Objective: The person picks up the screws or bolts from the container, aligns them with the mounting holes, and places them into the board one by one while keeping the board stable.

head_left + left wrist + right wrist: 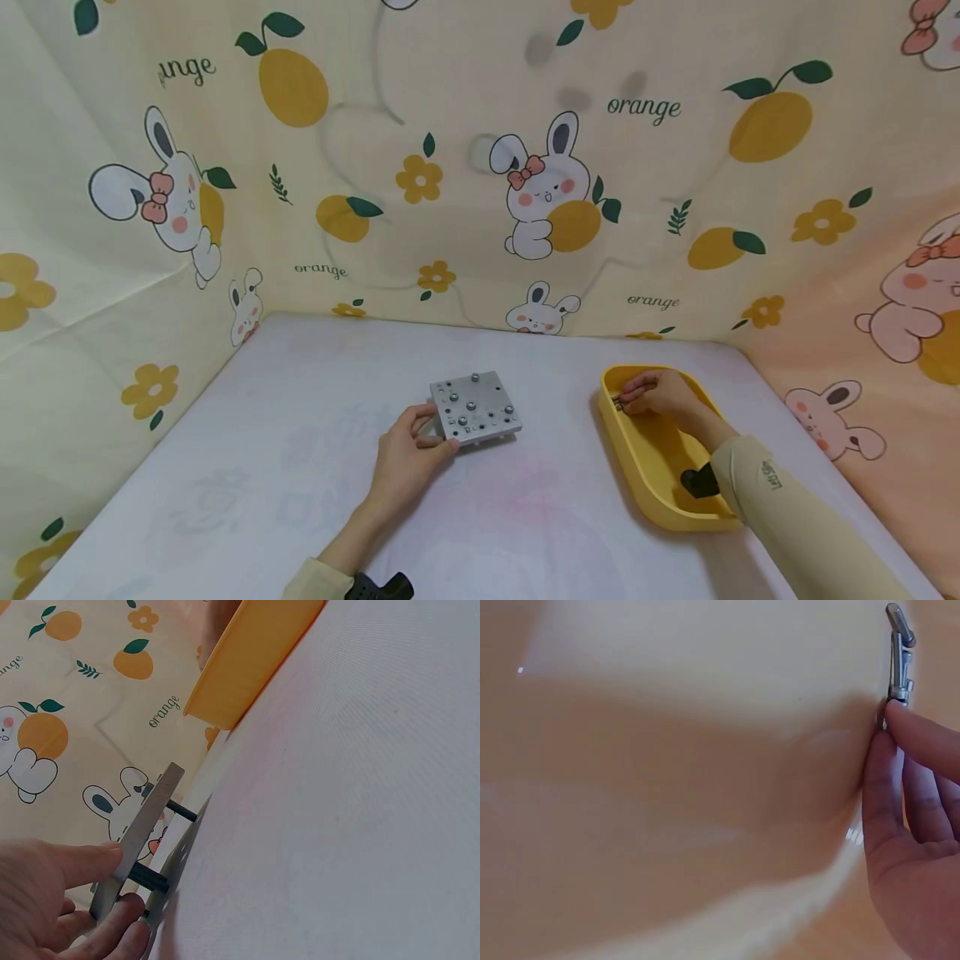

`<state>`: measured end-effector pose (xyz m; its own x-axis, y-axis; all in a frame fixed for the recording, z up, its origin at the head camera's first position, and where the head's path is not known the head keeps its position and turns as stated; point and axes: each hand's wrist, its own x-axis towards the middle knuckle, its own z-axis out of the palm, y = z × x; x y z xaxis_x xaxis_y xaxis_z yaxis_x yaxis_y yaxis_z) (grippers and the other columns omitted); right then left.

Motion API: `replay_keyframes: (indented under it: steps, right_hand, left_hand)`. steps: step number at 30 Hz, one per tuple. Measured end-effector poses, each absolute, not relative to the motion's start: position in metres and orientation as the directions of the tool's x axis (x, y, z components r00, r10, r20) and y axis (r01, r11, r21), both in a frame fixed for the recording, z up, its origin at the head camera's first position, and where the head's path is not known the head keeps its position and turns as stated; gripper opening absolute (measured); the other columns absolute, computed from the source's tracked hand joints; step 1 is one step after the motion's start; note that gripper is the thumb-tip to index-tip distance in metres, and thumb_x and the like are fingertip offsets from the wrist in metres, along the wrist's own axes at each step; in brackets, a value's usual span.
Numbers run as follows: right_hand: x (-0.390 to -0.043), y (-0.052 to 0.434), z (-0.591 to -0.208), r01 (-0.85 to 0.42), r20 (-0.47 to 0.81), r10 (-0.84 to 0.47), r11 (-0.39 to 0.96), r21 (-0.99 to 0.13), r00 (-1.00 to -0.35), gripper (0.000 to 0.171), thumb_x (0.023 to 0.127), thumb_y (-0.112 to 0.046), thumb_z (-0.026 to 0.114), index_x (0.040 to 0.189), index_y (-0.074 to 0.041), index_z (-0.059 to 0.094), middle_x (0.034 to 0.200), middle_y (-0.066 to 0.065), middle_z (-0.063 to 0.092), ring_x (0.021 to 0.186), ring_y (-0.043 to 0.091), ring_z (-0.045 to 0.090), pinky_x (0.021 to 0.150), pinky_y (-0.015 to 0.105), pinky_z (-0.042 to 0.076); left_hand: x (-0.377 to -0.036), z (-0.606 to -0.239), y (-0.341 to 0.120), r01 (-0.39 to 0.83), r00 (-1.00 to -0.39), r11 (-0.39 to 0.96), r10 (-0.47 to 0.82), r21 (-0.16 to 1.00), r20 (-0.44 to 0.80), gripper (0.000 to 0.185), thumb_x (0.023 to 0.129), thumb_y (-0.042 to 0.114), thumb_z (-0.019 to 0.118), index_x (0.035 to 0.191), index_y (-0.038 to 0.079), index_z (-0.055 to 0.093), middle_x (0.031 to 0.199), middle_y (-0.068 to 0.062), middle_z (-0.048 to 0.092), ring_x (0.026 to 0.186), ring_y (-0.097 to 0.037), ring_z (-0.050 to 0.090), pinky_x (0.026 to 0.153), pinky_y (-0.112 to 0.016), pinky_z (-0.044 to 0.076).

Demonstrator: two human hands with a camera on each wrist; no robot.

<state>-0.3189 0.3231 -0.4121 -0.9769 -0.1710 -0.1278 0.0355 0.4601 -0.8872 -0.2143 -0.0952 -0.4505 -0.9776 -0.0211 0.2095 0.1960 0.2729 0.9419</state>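
A square metal plate [476, 407] with several bolts through it is held at its left edge by my left hand [411, 457]. In the left wrist view, thumb and fingers pinch the plate [156, 806] from both faces, and bolt shanks [150, 877] stick out underneath. It tilts slightly, close over the table. My right hand [663, 396] reaches into the far end of a yellow tray [637, 479]. Its thumb and forefinger pinch a small metal bolt [882, 716], mostly hidden by the fingertips. More bolts [900, 664] lie just beyond them at the tray's end.
The white tabletop [247, 467] runs under the plate and the tray. A printed cloth [450, 108] with rabbits and oranges rises behind and at both sides. The tray's raised rim [609, 417] surrounds the right hand.
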Motion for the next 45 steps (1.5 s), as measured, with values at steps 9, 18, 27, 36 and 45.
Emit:
replay_keyframes:
  steps: [9,18,27,36,45]
  right_hand:
    - [-0.3182,0.3248,-0.4133,0.011,-0.116,-0.173,0.514,-0.858,-0.978,0.030,0.079,0.011,0.075,0.105,0.016,0.061,0.095,0.022,0.070,0.085,0.024,0.069,0.072,0.031,0.057]
    - [-0.3196,0.3216,-0.4141,-0.005,-0.129,-0.218,0.526,-0.850,-0.967,0.031,0.078,0.009,0.076,0.105,0.015,0.062,0.095,0.020,0.069,0.083,0.022,0.069,0.072,0.029,0.056]
    - [-0.3210,0.3251,-0.4163,-0.020,-0.137,-0.251,0.538,-0.843,-0.958,0.027,0.083,0.003,0.074,0.107,0.011,0.064,0.094,0.016,0.069,0.081,0.020,0.064,0.069,0.029,0.053]
    - [-0.3206,0.3236,-0.4142,-0.021,-0.149,-0.272,0.537,-0.843,-0.951,0.028,0.087,0.000,0.072,0.113,0.008,0.064,0.097,0.013,0.070,0.084,0.021,0.063,0.069,0.031,0.053]
    - [-0.3218,0.3191,-0.4172,-0.092,-0.121,-0.327,0.567,-0.819,-0.937,0.024,0.083,0.006,0.071,0.106,0.007,0.067,0.091,0.010,0.069,0.081,0.021,0.061,0.067,0.028,0.052]
  left_hand:
    - [-0.2141,-0.4499,-0.0924,0.191,-0.979,0.283,-0.016,0.940,0.204,0.060,0.080,0.011,0.082,0.133,0.005,0.054,0.132,-0.013,0.060,0.088,-0.016,0.069,0.075,-0.031,0.056]
    - [-0.2128,-0.4495,-0.0934,0.215,-0.974,0.288,-0.012,0.933,0.228,0.059,0.081,0.011,0.081,0.132,0.003,0.054,0.131,-0.015,0.060,0.089,-0.020,0.069,0.078,-0.036,0.056]
    - [-0.2130,-0.4489,-0.0924,0.206,-0.975,0.283,-0.016,0.937,0.219,0.058,0.081,0.011,0.081,0.132,0.003,0.054,0.132,-0.015,0.060,0.089,-0.018,0.069,0.076,-0.033,0.055]
    - [-0.2138,-0.4496,-0.0927,0.205,-0.975,0.292,-0.017,0.934,0.220,0.058,0.081,0.011,0.081,0.132,0.003,0.054,0.133,-0.014,0.059,0.088,-0.017,0.069,0.075,-0.033,0.055]
    - [-0.2135,-0.4494,-0.0939,0.208,-0.975,0.290,-0.012,0.934,0.221,0.058,0.081,0.012,0.081,0.132,0.003,0.054,0.133,-0.015,0.059,0.087,-0.017,0.069,0.077,-0.036,0.055]
